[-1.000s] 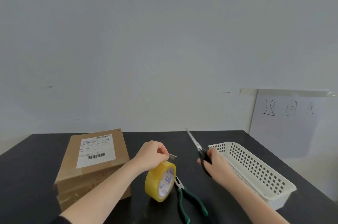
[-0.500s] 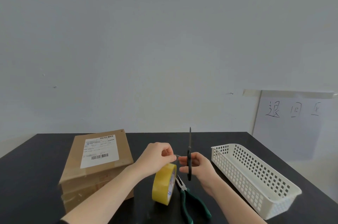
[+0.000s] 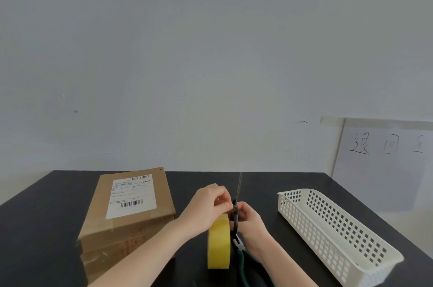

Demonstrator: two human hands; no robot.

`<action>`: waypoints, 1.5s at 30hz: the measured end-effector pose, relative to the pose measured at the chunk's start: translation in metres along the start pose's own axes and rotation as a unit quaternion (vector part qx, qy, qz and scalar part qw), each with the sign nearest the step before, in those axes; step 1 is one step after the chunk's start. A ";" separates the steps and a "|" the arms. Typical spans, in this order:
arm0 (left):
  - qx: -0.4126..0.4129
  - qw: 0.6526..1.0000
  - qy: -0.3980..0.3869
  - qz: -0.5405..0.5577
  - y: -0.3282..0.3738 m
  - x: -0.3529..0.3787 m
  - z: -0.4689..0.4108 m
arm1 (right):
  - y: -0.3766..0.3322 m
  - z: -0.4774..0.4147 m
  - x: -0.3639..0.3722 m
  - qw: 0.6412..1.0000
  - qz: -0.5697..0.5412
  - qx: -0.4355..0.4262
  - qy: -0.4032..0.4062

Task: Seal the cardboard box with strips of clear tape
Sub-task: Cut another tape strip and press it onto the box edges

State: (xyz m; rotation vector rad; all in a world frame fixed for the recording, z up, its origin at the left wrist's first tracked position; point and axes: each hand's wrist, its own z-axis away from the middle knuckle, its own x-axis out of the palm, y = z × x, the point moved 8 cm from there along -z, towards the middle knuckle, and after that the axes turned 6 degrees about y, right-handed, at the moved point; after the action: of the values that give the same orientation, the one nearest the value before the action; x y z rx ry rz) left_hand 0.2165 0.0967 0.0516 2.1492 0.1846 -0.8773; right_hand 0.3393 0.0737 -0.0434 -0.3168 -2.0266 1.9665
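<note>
A brown cardboard box (image 3: pixel 131 211) with a white shipping label lies on the black table at the left. A yellowish roll of clear tape (image 3: pixel 218 244) stands on edge in front of me. My left hand (image 3: pixel 207 207) pinches the tape's free end just above the roll. My right hand (image 3: pixel 248 217) grips black-handled scissors (image 3: pixel 237 197), blades pointing up and away, right against the left fingertips. Whether the blades are on the tape is hidden by the fingers.
Green-handled pliers (image 3: pixel 246 261) lie on the table just right of the roll, under my right wrist. A white perforated plastic basket (image 3: pixel 337 232) stands at the right. A handwritten paper sheet (image 3: pixel 384 157) hangs on the wall behind it.
My right hand swung the scissors upright and brought them left to the left fingertips. The roll turned from face-on to edge-on.
</note>
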 end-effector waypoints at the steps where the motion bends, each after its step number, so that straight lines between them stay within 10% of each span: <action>1: 0.003 1.000 0.001 0.007 0.000 0.000 0.001 | 0.003 -0.001 0.000 1.000 0.007 0.001 0.004; 24: -0.030 0.993 0.099 0.064 -0.011 -0.030 0.016 | 0.009 -0.018 0.006 0.933 0.359 0.037 0.007; 45: -0.003 0.991 0.101 0.085 0.018 -0.062 0.001 | 0.011 -0.030 -0.002 0.905 0.421 0.055 0.013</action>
State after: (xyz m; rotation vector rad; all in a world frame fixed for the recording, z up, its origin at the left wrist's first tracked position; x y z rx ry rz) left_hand 0.1761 0.0931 0.1021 2.2091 0.1033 -0.5612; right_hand 0.3516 0.1017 -0.0536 -1.3711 -1.9044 2.4839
